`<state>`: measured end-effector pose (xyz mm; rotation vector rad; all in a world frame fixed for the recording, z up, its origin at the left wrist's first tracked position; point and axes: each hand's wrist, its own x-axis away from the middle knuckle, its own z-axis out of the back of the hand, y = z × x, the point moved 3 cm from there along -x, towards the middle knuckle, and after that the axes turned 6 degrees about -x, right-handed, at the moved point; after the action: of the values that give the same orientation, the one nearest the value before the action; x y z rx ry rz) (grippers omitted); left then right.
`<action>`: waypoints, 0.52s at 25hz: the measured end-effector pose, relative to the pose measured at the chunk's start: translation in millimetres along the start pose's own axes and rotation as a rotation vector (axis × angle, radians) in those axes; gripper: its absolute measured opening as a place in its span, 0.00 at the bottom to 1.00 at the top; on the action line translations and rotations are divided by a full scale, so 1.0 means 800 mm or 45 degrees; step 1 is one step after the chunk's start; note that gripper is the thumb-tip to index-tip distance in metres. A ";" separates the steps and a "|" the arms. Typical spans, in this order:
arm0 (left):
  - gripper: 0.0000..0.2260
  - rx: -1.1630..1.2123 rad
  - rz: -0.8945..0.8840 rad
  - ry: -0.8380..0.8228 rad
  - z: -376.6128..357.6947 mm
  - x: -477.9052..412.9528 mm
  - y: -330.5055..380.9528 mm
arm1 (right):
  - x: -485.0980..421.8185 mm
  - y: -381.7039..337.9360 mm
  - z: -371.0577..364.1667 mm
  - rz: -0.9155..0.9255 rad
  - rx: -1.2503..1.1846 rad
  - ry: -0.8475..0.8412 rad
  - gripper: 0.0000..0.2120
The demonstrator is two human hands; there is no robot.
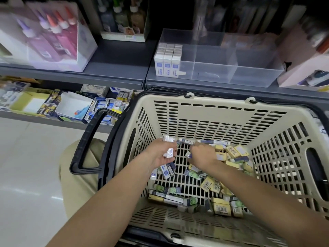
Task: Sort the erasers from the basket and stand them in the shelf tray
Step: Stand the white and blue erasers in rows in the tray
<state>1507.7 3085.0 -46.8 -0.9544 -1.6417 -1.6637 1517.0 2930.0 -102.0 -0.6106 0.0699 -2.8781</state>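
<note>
1. Forearms [115,196], both bare, enter from the lower edge and reach down into the basket [213,104], a beige slatted plastic one with a black handle [89,139] folded out at its left side.
2. Left hand [160,154]: palm turned upward, fingers curled round a bunch of white erasers [169,151], held above the basket floor near the left wall.
3. Right hand [203,155]: back toward the camera, fingers bent downward. The fingertips pinch a small eraser [188,154] just beside the left hand.
4. Loose stock on the basket floor: yellow-sleeved erasers [233,152] heaped toward the right wall, green-faced erasers [171,190] along the near side, blue-and-white erasers [166,171] directly beneath the left hand.
5. Shelf tray [249,75]: clear plastic, split by dividers into compartments, resting on the grey shelf [115,68] above and behind the basket.
6. Standing erasers [167,59]: white with blue labels, upright in tight rows, filling the leftmost compartment of the shelf tray.
7. Display box [83,50] at upper left on the grey shelf, holding glue bottles [57,27] with coloured nozzles; motion blur softens this area.
8. Lower shelf [53,118], left of the basket, carrying open cartons of small packaged goods.
9. Knee [78,166] in beige cloth, beside the black handle.
</note>
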 end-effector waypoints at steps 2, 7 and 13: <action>0.11 -0.058 0.038 0.030 0.004 -0.012 -0.013 | -0.003 -0.001 0.003 -0.036 -0.002 -0.004 0.09; 0.04 -0.106 0.083 0.082 0.011 -0.026 -0.027 | -0.005 0.005 0.007 -0.114 -0.381 -0.090 0.12; 0.14 0.204 0.013 -0.224 -0.009 -0.020 -0.022 | 0.003 -0.018 0.036 -0.184 -1.740 -0.096 0.03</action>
<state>1501.6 3077.6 -69.3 -1.0501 -1.8517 -1.4506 1524.0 2943.2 -73.5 -0.8758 2.0910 -2.5041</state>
